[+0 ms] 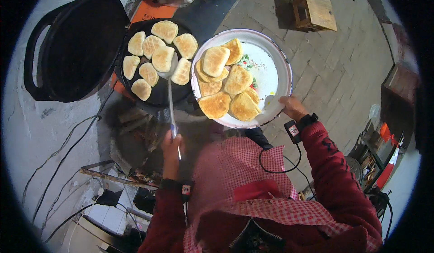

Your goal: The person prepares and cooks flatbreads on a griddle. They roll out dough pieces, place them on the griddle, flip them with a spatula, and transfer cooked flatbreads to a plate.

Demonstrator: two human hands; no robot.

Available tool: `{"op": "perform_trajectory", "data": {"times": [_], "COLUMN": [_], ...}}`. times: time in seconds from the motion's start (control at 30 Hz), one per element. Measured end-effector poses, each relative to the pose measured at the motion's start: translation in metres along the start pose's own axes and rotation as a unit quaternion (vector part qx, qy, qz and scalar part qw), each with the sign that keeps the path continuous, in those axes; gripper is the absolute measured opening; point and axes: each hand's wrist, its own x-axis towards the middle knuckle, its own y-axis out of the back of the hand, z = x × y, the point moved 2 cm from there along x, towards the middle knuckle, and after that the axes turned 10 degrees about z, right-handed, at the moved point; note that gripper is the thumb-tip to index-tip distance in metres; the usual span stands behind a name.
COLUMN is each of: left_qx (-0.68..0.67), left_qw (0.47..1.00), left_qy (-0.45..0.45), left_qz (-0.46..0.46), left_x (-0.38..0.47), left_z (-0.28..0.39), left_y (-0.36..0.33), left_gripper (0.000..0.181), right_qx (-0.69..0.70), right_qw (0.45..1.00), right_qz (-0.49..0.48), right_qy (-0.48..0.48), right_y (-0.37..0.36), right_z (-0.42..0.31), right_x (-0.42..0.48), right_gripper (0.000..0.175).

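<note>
My left hand (173, 147) grips the handle of a metal spatula (171, 107). Its blade lies under a browned half-round flatbread (163, 59) in the black round electric griddle (149, 97), among several other flatbreads. The griddle's dark lid (81, 49) stands open at the left. My right hand (293, 107) holds the lower right rim of a white enamel basin (285, 80) with a flower pattern, close beside the griddle. Several golden flatbreads (238, 80) are piled in the basin's left part, while its right part shows bare enamel.
A small wooden stool (317, 12) stands on the paved floor at upper right. Cables (64, 158) run down the pale surface at left. Below the griddle is a dark hollow with wood pieces (137, 127). A wooden stick (118, 179) lies by white tiles (110, 217).
</note>
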Motion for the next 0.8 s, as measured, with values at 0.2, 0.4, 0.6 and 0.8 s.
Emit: {"op": "perform_trajectory", "data": {"times": [0.2, 0.4, 0.6, 0.8], "left_qx": [0.105, 0.301, 0.23, 0.116], "left_qw": [0.994, 0.927, 0.97, 0.987], "left_qy": [0.002, -0.216, -0.076, 0.109], "left_qz": [-0.019, -0.056, -0.02, 0.025], "left_x": [-0.025, -0.043, -0.057, -0.06], "left_z": [0.02, 0.025, 0.02, 0.006], "left_y": [0.021, 0.031, 0.053, 0.075], "left_gripper": [0.037, 0.043, 0.026, 0.006], "right_qx": [-0.065, -0.154, -0.485, 0.004], "right_qw": [0.997, 0.972, 0.806, 1.0], "right_qz": [-0.01, -0.065, -0.063, 0.008], "right_qy": [0.04, 0.164, 0.332, 0.013], "right_y": [0.004, 0.007, 0.011, 0.004], "right_z": [0.01, 0.005, 0.003, 0.012], "right_x": [0.01, 0.009, 0.013, 0.016], "right_gripper": [0.046, 0.039, 0.03, 0.026]}}
